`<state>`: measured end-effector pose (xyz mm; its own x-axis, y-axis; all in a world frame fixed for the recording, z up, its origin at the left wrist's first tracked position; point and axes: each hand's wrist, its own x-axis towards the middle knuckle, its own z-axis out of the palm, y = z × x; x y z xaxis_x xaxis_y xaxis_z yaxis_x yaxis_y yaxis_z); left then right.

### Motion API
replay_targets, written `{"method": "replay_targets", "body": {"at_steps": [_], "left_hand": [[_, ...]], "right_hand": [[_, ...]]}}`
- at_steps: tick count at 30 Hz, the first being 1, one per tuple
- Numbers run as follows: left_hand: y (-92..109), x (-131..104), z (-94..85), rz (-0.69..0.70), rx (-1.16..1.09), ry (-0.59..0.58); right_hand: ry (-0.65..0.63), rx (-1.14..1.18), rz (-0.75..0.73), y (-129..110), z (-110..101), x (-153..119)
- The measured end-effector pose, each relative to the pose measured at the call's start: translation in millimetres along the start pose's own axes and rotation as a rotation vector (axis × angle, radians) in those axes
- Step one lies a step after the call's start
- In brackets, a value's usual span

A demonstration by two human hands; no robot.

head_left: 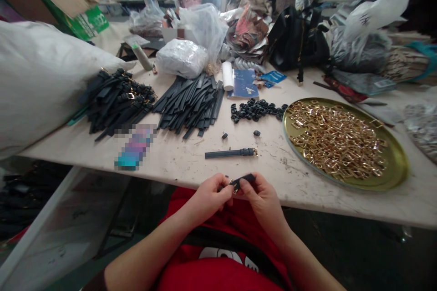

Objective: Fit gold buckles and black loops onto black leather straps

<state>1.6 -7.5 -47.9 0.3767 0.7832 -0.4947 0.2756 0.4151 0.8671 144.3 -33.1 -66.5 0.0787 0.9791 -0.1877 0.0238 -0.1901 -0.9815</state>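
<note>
While the left hand (pixel 214 192) pinches the strap (pixel 245 181) by its buckle (pixel 235 186), the right hand (pixel 262 194) pinches it alongside, another strap (pixel 229 153) lying just beyond both grips.

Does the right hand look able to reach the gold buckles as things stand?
Likely yes: the gold buckles lie uncovered in the golden tray and nothing visible blocks the way, though the right hand may need to release the black strap.
</note>
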Motion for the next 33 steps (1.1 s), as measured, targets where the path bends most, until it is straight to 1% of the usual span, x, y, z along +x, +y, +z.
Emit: {"method": "replay_targets", "body": {"at_steps": [2, 4, 5, 7, 9, 10, 11, 12, 15, 16, 18, 20, 22, 25, 27, 28, 29, 32, 33], "left_hand": [[-0.5, -5.3, 1.8, 0.007, 0.019, 0.007], [-1.0, -9.8, 3.5, 0.019, 0.038, 0.004], [-1.2, -11.7, 4.4, 0.027, 0.041, -0.004], [-1.4, -15.4, 6.3, 0.052, 0.040, -0.004], [-0.8, -20.2, 8.6, 0.105, 0.065, 0.032], [0.0, -23.2, 9.7, 0.138, 0.091, 0.058], [1.2, -26.7, 10.6, 0.168, 0.118, 0.081], [2.9, -30.4, 11.1, 0.189, 0.144, 0.090], [9.3, -39.5, 10.2, 0.203, 0.181, 0.044], [11.2, -40.7, 9.0, 0.205, 0.193, 0.033], [13.9, -39.3, 6.1, 0.226, 0.224, 0.049], [14.4, -33.3, 3.7, 0.240, 0.223, 0.085], [13.5, -24.7, 2.6, 0.246, 0.185, 0.099], [12.7, -10.6, 1.8, 0.287, 0.198, 0.050], [14.5, -0.5, -0.1, 0.307, 0.250, 0.018], [16.3, 5.0, -1.9, 0.297, 0.256, 0.017], [18.4, 10.9, -4.0, 0.278, 0.240, 0.021], [24.3, 30.3, -10.0, 0.201, 0.120, 0.024], [25.3, 36.7, -11.2, 0.176, 0.089, 0.012]], "right_hand": [[-0.063, 0.080, 0.060, -0.9, -0.8, -3.6], [-0.103, 0.082, 0.073, -2.8, -0.5, -8.4], [-0.089, 0.038, 0.031, -4.2, 0.0, -11.4], [-0.006, -0.107, -0.152, -7.2, 1.4, -18.1], [0.064, -0.235, -0.343, -9.5, 2.4, -24.1], [0.074, -0.267, -0.382, -10.0, 2.5, -26.3], [0.065, -0.263, -0.369, -10.2, 2.2, -27.7], [0.042, -0.222, -0.311, -10.2, 1.7, -28.6], [-0.052, 0.010, -0.057, -10.6, -0.5, -28.6], [-0.072, 0.076, -0.019, -11.4, -0.9, -28.4], [-0.078, 0.126, -0.044, -13.7, -0.2, -28.3], [-0.067, 0.104, -0.117, -15.3, 2.0, -27.6], [-0.073, 0.048, -0.150, -15.0, 3.5, -24.1], [-0.133, -0.087, -0.158, -12.5, -3.3, -8.0], [-0.169, -0.178, -0.174, -12.8, -17.8, 13.0], [-0.146, -0.218, -0.186, -14.1, -27.9, 26.8], [-0.092, -0.257, -0.200, -16.1, -38.9, 42.3], [0.146, -0.438, -0.266, -23.1, -69.0, 93.5], [0.183, -0.533, -0.291, -24.7, -75.3, 109.6]]}}
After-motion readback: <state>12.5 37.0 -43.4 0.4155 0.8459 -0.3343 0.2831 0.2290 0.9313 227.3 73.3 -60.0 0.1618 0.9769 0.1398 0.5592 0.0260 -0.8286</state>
